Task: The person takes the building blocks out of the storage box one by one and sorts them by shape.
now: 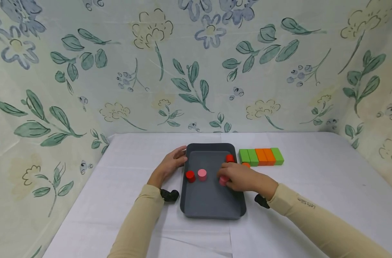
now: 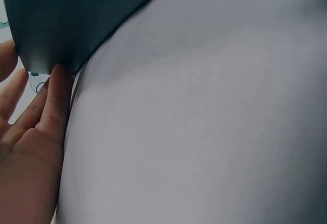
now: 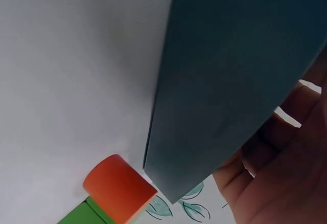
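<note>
Tan sleeves (image 1: 315, 218) framed the tray (image 1: 212, 206) as I watched the right hand (image 1: 244, 178), the nearer, pinch a pink cylinder (image 1: 223, 180), roughly upright, inside it; the left hand (image 1: 170, 163) rested extended fingers against its left side.

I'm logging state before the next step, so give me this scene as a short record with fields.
Tray: dark grey, on a white cloth
Left grip: fingers touching the tray's left side, near its far corner
Right grip: holding a pink cylinder at the tray's right
Others in tray: red cylinder and second pink cylinder at left; second red cylinder at far right
Outside, right: orange cylinder beside the block row
Row order, left to right: green, green, orange, orange, green
</note>
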A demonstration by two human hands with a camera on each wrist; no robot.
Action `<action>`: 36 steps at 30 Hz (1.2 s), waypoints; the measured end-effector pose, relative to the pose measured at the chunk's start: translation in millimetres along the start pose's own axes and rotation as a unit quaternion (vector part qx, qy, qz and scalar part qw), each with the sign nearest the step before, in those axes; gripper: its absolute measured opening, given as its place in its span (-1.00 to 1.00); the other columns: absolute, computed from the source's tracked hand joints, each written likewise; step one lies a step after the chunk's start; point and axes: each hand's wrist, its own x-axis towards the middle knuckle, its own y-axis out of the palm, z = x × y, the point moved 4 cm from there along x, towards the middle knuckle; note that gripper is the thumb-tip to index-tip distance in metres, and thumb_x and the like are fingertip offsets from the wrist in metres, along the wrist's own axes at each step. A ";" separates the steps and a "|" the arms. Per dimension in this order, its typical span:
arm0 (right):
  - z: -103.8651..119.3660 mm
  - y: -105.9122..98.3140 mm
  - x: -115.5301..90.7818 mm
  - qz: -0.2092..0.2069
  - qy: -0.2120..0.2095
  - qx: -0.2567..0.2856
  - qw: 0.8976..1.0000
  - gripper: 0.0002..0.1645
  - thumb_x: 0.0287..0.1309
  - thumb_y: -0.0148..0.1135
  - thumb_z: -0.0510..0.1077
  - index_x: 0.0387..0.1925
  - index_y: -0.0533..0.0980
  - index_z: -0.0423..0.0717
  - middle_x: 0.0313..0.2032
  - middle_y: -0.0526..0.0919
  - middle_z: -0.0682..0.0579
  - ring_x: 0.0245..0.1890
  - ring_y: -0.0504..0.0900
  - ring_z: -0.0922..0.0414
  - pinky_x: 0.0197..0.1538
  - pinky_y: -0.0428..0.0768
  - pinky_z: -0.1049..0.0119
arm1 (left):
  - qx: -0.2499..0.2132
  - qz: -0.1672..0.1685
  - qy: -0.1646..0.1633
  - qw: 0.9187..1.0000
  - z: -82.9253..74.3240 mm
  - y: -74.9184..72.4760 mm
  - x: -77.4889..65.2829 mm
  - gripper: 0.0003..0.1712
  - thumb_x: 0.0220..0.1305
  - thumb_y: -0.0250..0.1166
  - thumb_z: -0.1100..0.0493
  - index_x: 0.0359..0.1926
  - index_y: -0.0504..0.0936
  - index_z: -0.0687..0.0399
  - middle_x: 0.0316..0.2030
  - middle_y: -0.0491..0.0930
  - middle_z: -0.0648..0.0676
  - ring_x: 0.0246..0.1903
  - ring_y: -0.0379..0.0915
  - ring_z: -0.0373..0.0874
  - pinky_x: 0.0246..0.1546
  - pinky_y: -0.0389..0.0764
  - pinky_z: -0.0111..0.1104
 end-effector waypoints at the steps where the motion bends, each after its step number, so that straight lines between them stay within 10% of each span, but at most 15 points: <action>1: -0.5 0.5 0.6 0.000 -0.001 0.000 1.000 -0.70 0.11 0.39 -0.22 -0.06 0.66 -0.06 -0.20 0.64 0.06 -0.21 0.54 0.17 -0.10 0.70 0.27 | 0.002 0.001 0.001 1.000 0.1 -0.2 0.0 -0.31 0.39 0.17 0.20 0.50 0.22 -0.11 0.49 0.23 0.18 0.45 0.23 0.09 0.47 0.29 -0.01; 25: -6.8 6.2 7.4 0.013 0.019 0.069 0.997 -0.66 0.15 0.39 -0.20 -0.03 0.56 -0.08 -0.11 0.65 0.07 -0.15 0.55 0.18 0.00 0.69 0.24 | -0.001 0.008 -0.001 1.000 -4.4 -0.9 -1.0 -0.30 0.40 0.16 0.20 0.51 0.21 -0.12 0.49 0.23 0.17 0.45 0.24 0.09 0.48 0.28 -0.02; 36: -11.8 -14.6 -4.9 -0.068 -0.005 0.106 0.992 -0.69 0.13 0.37 -0.22 -0.05 0.58 -0.03 -0.13 0.55 0.12 -0.14 0.50 0.20 -0.07 0.65 0.32 | -0.012 0.009 0.005 1.000 -1.8 0.0 -1.1 -0.29 0.40 0.16 0.21 0.51 0.19 -0.08 0.50 0.21 0.20 0.44 0.24 0.11 0.47 0.29 -0.01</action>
